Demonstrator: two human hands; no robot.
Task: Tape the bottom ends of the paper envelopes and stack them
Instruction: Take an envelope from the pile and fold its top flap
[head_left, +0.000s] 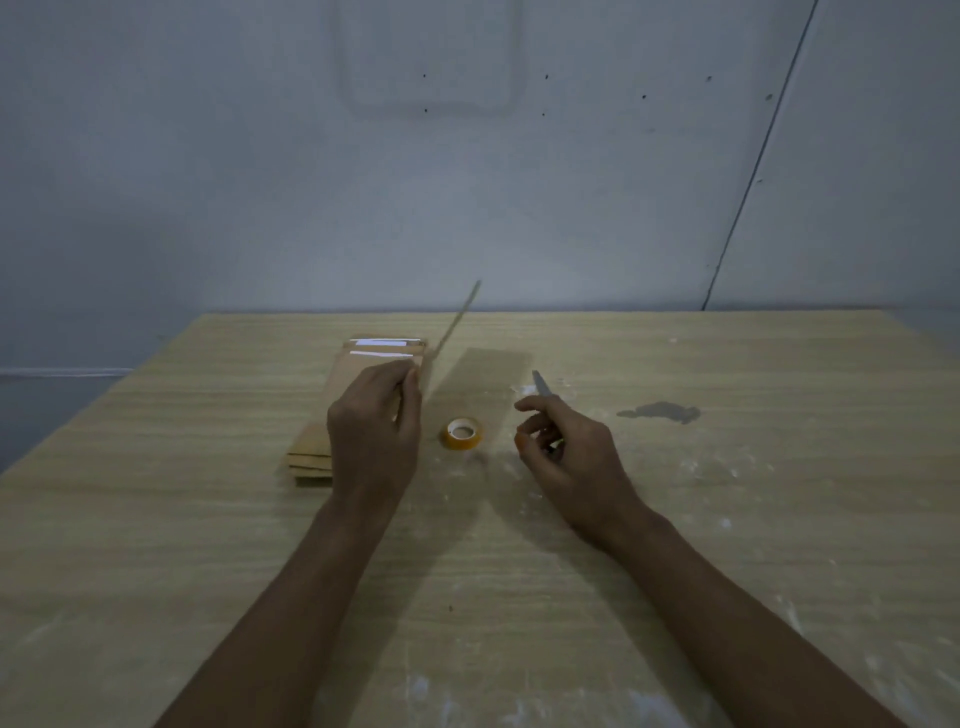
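**One envelope held edge-on above the table, stack at the left**

Two bare hands reach over a pale wood-grain table (727, 364). The left hand (376, 431) pinches a single brown paper envelope (457, 322) between thumb and fingers; the envelope is lifted off the table and turned nearly edge-on to the camera, so it reads as a thin slanted strip rising up and to the right, blurred, with its face not visible. It throws a broad rectangular shadow on the table just right of the hand.

The right hand (566, 447) has its fingers curled around a small tool with a grey blade (540, 385) that points up and away past the index finger. Its handle is hidden in the palm, so whether it is a knife or one arm of scissors cannot be told.

One roll of yellow-orange tape (461, 434) lies flat on the table between the two hands, touching neither.

A stack of envelopes (358, 364) lies behind and under the left hand. Two white strips show at its far end, and about three layered edges show at its near end; the hand and wrist cover the middle, so the full count cannot be made out.

One dark stain (662, 412) marks the table to the right, with pale smears scattered around it. A grey wall (467, 182) stands behind.
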